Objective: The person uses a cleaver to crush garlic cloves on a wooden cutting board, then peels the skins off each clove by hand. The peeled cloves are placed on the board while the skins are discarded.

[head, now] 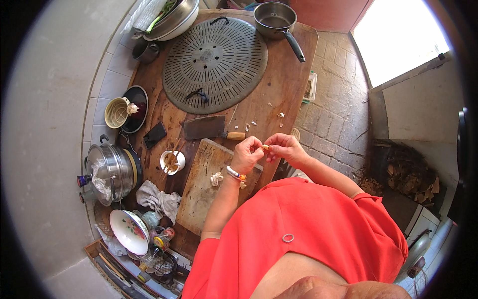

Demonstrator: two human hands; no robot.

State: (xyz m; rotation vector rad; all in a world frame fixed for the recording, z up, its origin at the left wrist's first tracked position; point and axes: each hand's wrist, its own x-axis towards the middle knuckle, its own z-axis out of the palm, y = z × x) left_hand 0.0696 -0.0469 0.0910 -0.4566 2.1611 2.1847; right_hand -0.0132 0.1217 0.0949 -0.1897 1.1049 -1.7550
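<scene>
My left hand (246, 153), with a beaded bracelet at the wrist, and my right hand (285, 149) meet above the near edge of the wooden table. Between their fingertips is a small pale piece, apparently a garlic clove (266, 147), pinched by my right fingers; my left fingers are closed against it, and whether they grip it too is hard to tell. Several pale cloves (216, 179) lie on the wooden cutting board (198, 187) below my left forearm. A cleaver (205, 128) with a wooden handle rests beyond the board. Bits of peel (254, 122) are scattered on the table.
A round slotted metal plate (214, 65) and a saucepan (275, 18) occupy the far part of the table. To the left are a phone (155, 135), a white cup (180, 163) with chopsticks across it, a crumpled cloth (160, 198), a lidded steel pot (119, 172) and an enamel bowl (123, 228).
</scene>
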